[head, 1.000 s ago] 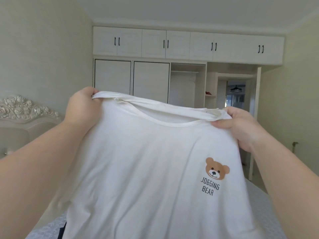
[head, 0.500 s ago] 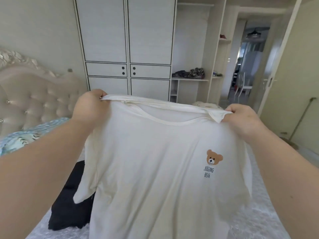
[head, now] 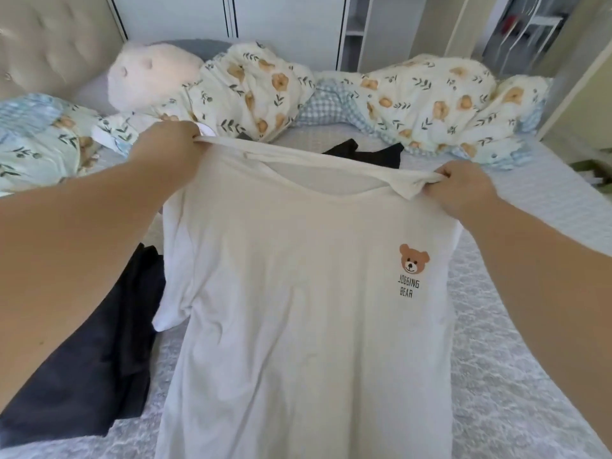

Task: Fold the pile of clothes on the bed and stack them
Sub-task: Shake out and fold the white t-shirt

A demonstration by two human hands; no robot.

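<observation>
1. We see the white T-shirt (head: 298,293) held up across the middle of the frame, its front facing us, hanging down over the bed (head: 530,342).
2. The left hand (head: 165,150), upper left of centre, has its fingers clenched on the shirt's shoulder seam, bunching the fabric there.
3. The right hand (head: 460,190), right of centre, pinches the other shoulder, with a small fold of cloth gathered between thumb and fingers.
4. The neckline stretches taut between the two hands, sagging a little in the middle.
5. We spot a bear print (head: 414,258) on the chest, right of centre, with "JOGGING BEAR" lettered under it.
6. A dark garment (head: 86,376) lies spread on the bed at lower left, partly under the shirt's edge (one short sleeve hangs just over it).
7. Another black garment (head: 364,155) peeks out above the neckline, lying flat on the bed behind the shirt.
8. Across the top of the frame a flowered quilt (head: 430,104) is heaped along the far side of the bed.
9. A pale pink plush toy (head: 152,77) rests at upper left beside the tufted headboard (head: 56,44).
10. The wardrobe (head: 281,21) stands behind, along the top edge.
</observation>
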